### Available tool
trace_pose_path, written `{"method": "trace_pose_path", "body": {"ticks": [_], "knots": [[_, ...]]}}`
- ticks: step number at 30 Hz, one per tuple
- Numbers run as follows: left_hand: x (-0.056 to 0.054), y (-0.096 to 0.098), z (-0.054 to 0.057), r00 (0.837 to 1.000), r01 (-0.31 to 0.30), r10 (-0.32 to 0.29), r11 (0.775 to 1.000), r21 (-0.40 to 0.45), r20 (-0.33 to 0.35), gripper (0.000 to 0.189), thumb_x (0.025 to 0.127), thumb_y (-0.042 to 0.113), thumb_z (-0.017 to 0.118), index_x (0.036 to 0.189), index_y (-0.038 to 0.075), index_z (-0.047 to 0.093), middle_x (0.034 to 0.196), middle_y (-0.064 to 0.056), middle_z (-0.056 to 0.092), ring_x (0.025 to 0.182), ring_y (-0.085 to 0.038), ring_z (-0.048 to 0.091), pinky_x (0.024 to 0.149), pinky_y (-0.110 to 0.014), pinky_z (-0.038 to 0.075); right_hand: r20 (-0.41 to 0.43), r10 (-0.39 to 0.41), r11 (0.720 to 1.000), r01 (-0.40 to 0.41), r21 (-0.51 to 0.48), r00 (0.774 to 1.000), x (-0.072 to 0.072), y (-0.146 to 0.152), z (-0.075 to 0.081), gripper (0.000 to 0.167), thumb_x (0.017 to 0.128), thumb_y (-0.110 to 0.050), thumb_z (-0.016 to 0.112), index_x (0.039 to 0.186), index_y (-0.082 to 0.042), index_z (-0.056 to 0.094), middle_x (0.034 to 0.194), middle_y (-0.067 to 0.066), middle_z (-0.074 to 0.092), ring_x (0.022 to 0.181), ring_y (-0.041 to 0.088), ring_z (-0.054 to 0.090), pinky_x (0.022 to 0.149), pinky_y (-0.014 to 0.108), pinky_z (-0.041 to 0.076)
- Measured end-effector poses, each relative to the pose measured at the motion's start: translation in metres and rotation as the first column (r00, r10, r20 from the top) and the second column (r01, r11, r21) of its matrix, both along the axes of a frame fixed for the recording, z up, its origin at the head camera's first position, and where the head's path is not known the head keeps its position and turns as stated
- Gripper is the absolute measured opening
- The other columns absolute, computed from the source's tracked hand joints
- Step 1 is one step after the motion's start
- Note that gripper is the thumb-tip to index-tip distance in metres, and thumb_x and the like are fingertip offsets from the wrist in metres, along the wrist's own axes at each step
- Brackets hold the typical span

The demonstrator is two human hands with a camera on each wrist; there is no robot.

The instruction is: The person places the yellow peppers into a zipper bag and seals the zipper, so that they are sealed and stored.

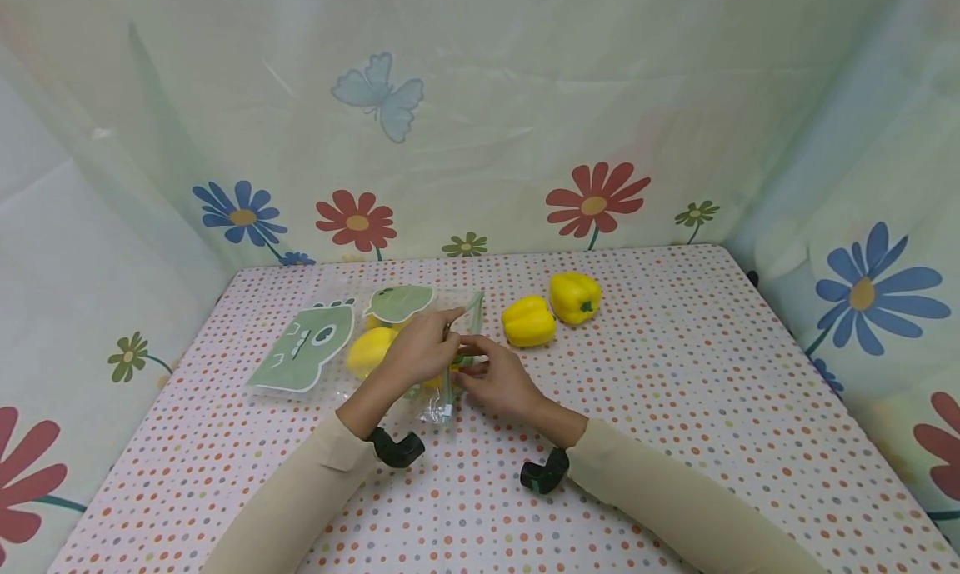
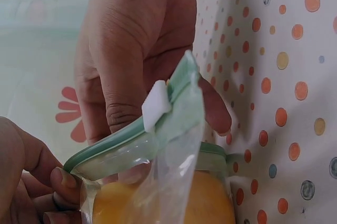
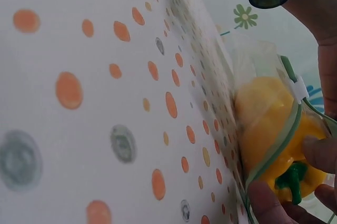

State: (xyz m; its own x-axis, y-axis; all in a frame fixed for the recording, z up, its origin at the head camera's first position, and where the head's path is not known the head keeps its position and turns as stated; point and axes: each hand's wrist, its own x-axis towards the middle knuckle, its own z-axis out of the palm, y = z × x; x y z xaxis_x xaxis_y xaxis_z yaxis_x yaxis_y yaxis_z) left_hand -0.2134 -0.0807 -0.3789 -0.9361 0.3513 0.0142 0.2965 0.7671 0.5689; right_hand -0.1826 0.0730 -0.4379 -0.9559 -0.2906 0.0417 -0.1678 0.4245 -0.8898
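A clear zip bag [image 1: 303, 349] with green cartoon prints and a green closure strip lies flat on the table. Yellow bell peppers [image 1: 370, 353] show inside it. With thumb and fingers my left hand [image 1: 423, 345] pinches the upper edge of its mouth. Another yellow bell pepper [image 3: 266, 108] sits at the open mouth, green stem outward, the strip crossing in front of it. Fingers of my right hand [image 1: 498, 380] close around that stem end, one fingertip over the pepper and another low at the strip. A white slider [image 2: 156, 107] sits on the strip.
Two more yellow bell peppers, one nearer [image 1: 528, 321] and one farther back [image 1: 576, 297], rest on the dotted tabletop [image 1: 675, 374] right of the bag. Flower-printed curtains [image 1: 480, 166] hang behind the table and along both sides. Each wrist carries a black camera mount [image 1: 546, 471].
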Motion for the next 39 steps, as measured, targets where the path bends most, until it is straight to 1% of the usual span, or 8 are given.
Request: {"method": "trace_pose_path", "body": {"ticks": [7,12,18,23,27,33,37,39], "knots": [[0.000,0.000,0.000,1.000,0.004,-0.004,1.000,-0.003,-0.011,0.051,0.093,0.012,0.047,0.144,0.008,0.051,0.049,0.004,0.033,0.040,-0.011,0.027,0.039,-0.022,0.026,-0.007,0.009,1.000,-0.009,0.006,1.000,-0.001,0.000,-0.001,0.058,0.090,-0.012,0.069,0.143,-0.012,0.047,0.135,0.013,0.059,0.107,0.027,0.069,0.081,0.030,0.059],[0.000,-0.001,-0.001,1.000,0.002,-0.002,1.000,-0.003,-0.010,0.051,0.093,0.013,0.047,0.144,0.008,0.051,0.048,0.004,0.033,0.040,-0.011,0.028,0.039,-0.022,0.026,0.006,-0.019,1.000,0.019,0.011,1.000,0.002,0.003,0.003,0.057,0.089,-0.018,0.071,0.142,-0.015,0.049,0.134,0.012,0.059,0.108,0.026,0.069,0.080,0.031,0.059],[-0.001,-0.001,-0.002,1.000,0.003,-0.003,1.000,0.015,-0.015,0.051,0.092,0.014,0.046,0.143,0.007,0.052,0.049,0.005,0.035,0.039,-0.010,0.031,0.039,-0.022,0.027,0.055,-0.044,0.998,0.046,-0.033,0.997,0.005,0.019,0.011,0.052,0.090,-0.020,0.071,0.139,-0.018,0.053,0.138,0.007,0.056,0.113,0.028,0.066,0.074,0.029,0.060],[-0.001,-0.001,-0.002,1.000,0.000,0.000,1.000,0.023,-0.002,0.051,0.093,0.015,0.046,0.143,0.008,0.052,0.049,0.005,0.037,0.039,-0.010,0.033,0.038,-0.022,0.029,0.045,-0.072,0.997,0.072,0.003,0.996,0.008,0.040,0.021,0.049,0.090,-0.023,0.071,0.136,-0.016,0.055,0.138,0.004,0.056,0.112,0.026,0.065,0.073,0.029,0.059],[-0.001,-0.001,-0.001,1.000,-0.003,0.003,1.000,0.027,0.011,0.051,0.093,0.015,0.046,0.144,0.009,0.051,0.049,0.005,0.036,0.039,-0.011,0.032,0.038,-0.022,0.028,-0.014,-0.080,0.996,0.081,0.046,0.997,0.007,0.060,0.027,0.042,0.091,-0.021,0.070,0.130,-0.013,0.058,0.131,0.007,0.061,0.104,0.025,0.067,0.069,0.027,0.058],[-0.001,-0.002,-0.001,1.000,-0.012,0.012,1.000,0.022,0.013,0.051,0.093,0.015,0.045,0.144,0.009,0.051,0.049,0.004,0.035,0.039,-0.012,0.032,0.039,-0.021,0.028,-0.162,-0.070,0.989,0.090,0.114,0.984,-0.004,0.093,0.036,0.031,0.091,-0.017,0.069,0.120,-0.008,0.063,0.122,0.012,0.065,0.093,0.025,0.067,0.064,0.023,0.056],[-0.001,-0.002,-0.001,1.000,-0.014,0.014,1.000,0.012,0.009,0.051,0.094,0.015,0.045,0.144,0.010,0.051,0.049,0.005,0.035,0.040,-0.011,0.033,0.039,-0.022,0.029,-0.241,-0.058,0.976,0.106,0.191,0.969,-0.017,0.116,0.041,0.037,0.090,-0.017,0.071,0.124,-0.009,0.062,0.125,0.012,0.064,0.093,0.025,0.066,0.067,0.021,0.054],[0.000,-0.003,-0.001,1.000,-0.014,0.014,1.000,0.014,0.009,0.051,0.094,0.015,0.045,0.145,0.009,0.050,0.050,0.004,0.035,0.040,-0.012,0.033,0.040,-0.022,0.029,-0.254,-0.026,0.971,0.084,0.222,0.967,-0.025,0.126,0.042,0.044,0.088,-0.016,0.072,0.129,-0.009,0.059,0.129,0.014,0.060,0.092,0.024,0.064,0.068,0.021,0.053]]}}
